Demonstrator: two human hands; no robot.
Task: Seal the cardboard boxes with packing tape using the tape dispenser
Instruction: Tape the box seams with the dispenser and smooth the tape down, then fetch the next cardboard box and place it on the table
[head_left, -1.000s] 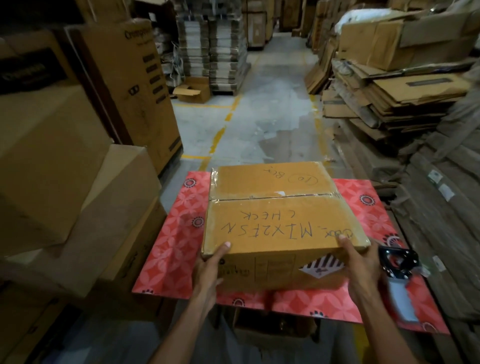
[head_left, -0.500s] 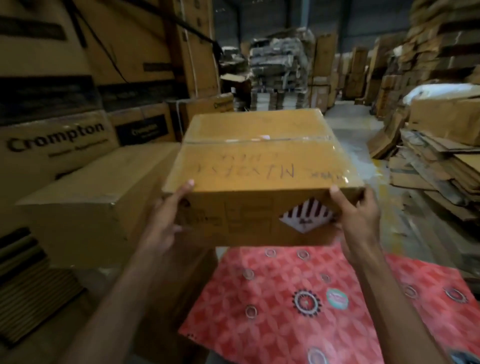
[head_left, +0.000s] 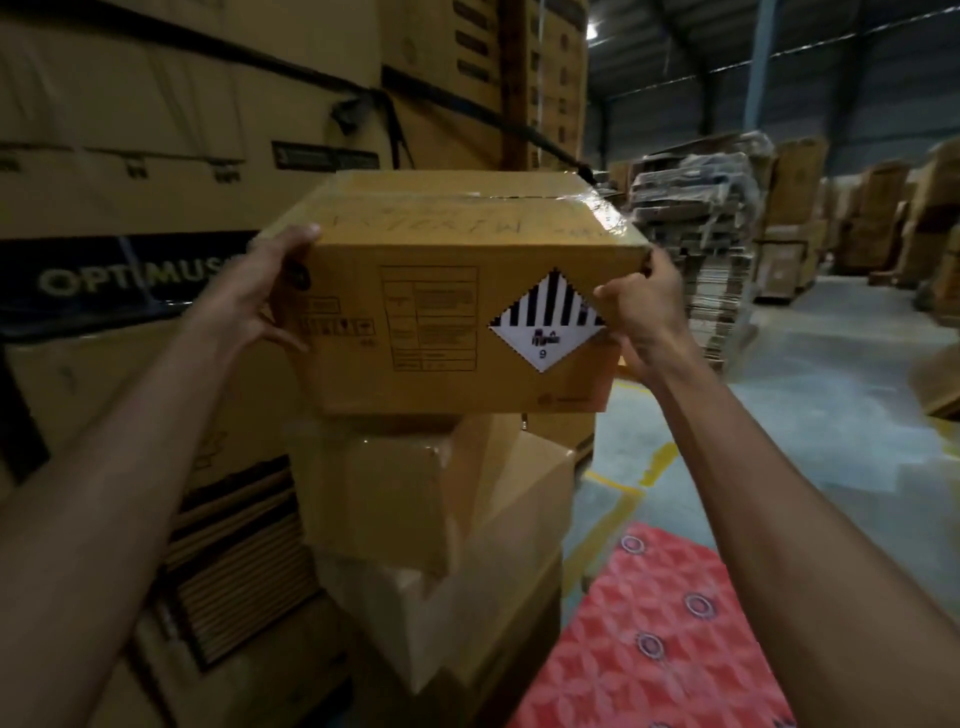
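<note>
Head view. Held up at frame centre, just above stacked cartons (head_left: 395, 499) at lower centre: cardboard box (head_left: 441, 312), top seam taped. Clamped at left edge by left grip (head_left: 254, 301), thumb over top rim; wrapped at right corner by right grip (head_left: 647, 317). Lower right: red patterned surface (head_left: 675, 634).

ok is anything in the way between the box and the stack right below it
Nothing visible. The taped box, held by the left hand and right hand, is directly over the stack's top box with no object showing between them.
</note>
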